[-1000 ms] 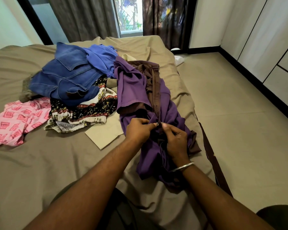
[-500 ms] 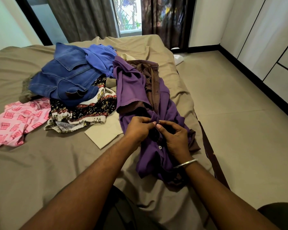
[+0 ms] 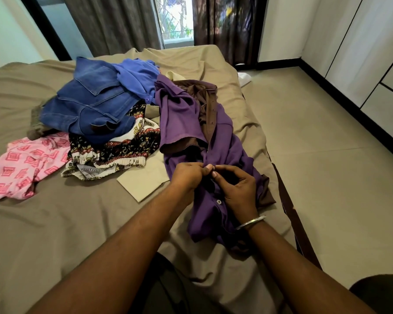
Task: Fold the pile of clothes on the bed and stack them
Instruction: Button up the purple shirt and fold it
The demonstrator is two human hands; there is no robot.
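Head view: the left hand (image 3: 186,176) and right hand (image 3: 237,189) are meeting fingertip to fingertip on the purple shirt (image 3: 213,155), both pinching its buttoned front edge. The shirt is lying lengthwise along the right side of the bed (image 3: 55,223). Beside it, to the left, jeans (image 3: 91,107) are resting on a patterned cloth (image 3: 123,150), with a pink cloth (image 3: 21,164) lying farther left.

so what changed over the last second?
Little. Both hands keep pinching the purple shirt at its button placket; the right hand uncurled a bit, baring a white button. Left hand holds as before. The clothes pile is unmoved.
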